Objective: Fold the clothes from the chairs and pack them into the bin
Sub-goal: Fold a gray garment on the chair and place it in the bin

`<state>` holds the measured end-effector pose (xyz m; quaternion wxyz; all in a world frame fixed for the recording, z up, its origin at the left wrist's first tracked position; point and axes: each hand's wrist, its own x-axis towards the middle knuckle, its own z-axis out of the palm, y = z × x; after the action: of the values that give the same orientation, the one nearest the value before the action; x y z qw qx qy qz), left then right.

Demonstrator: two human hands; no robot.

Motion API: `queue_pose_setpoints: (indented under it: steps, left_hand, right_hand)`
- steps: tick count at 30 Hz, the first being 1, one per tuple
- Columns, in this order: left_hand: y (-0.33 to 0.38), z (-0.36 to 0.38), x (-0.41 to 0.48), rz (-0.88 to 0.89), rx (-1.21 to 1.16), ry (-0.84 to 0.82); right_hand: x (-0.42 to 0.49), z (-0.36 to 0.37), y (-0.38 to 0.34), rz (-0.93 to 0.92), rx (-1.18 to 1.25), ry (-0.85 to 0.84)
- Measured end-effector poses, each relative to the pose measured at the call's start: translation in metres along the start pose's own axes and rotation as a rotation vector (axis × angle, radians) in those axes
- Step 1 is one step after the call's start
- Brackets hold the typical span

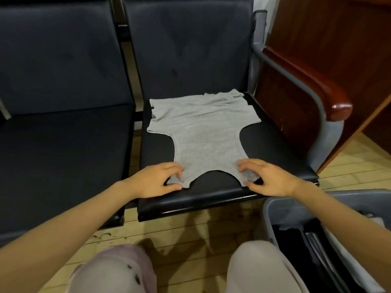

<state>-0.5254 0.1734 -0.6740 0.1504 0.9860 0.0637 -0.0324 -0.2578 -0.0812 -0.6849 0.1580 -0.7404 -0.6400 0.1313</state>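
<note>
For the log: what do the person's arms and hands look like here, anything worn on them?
The left arm and right arm are bare up to the frame edge, no sleeves in view. The left hand and right hand wear no gloves; no watch, bracelet or ring shows.

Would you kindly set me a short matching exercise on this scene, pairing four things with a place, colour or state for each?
Things:
1. grey top
2. bin
3. armrest
4. left hand

Descriptions:
A. reddish-brown and glossy
B. grips a near strap of the garment
C. spread flat on the black seat
D. stands on the floor at the lower right, with dark clothes inside

Pairs: 1-C; 2-D; 3-A; 4-B
</note>
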Motion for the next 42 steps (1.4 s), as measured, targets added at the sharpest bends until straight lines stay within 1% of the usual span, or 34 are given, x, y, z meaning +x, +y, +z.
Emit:
queue_pose_setpoints:
  steps: [1, 3, 4, 6, 8, 10, 13, 16, 20, 24, 30, 36, 39, 42]
  left_hand:
    - [0.003, 0.001, 0.000, 0.017, 0.063, 0.046]
    - [0.015, 0.003, 0.001, 0.020, 0.162, 0.127]
    - [0.021, 0.004, 0.002, -0.002, 0.190, 0.163]
    - [0.036, 0.002, 0.002, -0.100, 0.177, 0.226]
    - [0.051, -0.007, -0.004, -0.232, -0.008, 0.287]
    - [0.064, -0.019, -0.014, -0.292, -0.222, 0.352]
    - [0.088, -0.041, -0.034, -0.290, -0.358, 0.407]
    - [0.114, -0.060, -0.051, -0.299, -0.470, 0.452]
    - [0.148, -0.080, -0.069, -0.274, -0.727, 0.521]
    - [0.162, -0.093, -0.075, -0.272, -0.751, 0.549]
    - [0.135, -0.114, -0.046, -0.384, -0.771, 0.667]
    - [0.068, -0.167, 0.045, -0.474, -0.809, 0.817]
    - [0.022, -0.181, 0.104, -0.496, -0.749, 0.839]
    - [-0.029, -0.171, 0.161, -0.528, -0.694, 0.802]
  right_hand:
    - [-0.003, -0.001, -0.002, 0.012, -0.019, -0.001]
    - [-0.005, 0.002, -0.007, -0.006, -0.117, 0.083]
    - [-0.005, 0.003, -0.012, -0.016, -0.198, 0.121]
    - [-0.004, 0.003, -0.025, 0.044, -0.328, 0.131]
    - [-0.008, -0.005, -0.040, 0.137, -0.367, 0.105]
    - [-0.016, -0.020, -0.055, 0.156, -0.299, 0.146]
    - [-0.034, -0.051, -0.080, 0.141, -0.155, 0.244]
    - [-0.056, -0.084, -0.110, 0.122, -0.135, 0.295]
    - [-0.080, -0.114, -0.138, 0.076, -0.129, 0.372]
    - [-0.083, -0.132, -0.150, 0.094, -0.116, 0.368]
    - [-0.043, -0.147, -0.133, 0.113, -0.006, 0.481]
    - [0.068, -0.180, -0.096, 0.133, -0.008, 0.617]
    - [0.140, -0.182, -0.060, 0.175, -0.039, 0.581]
    - [0.205, -0.163, -0.011, 0.237, -0.070, 0.508]
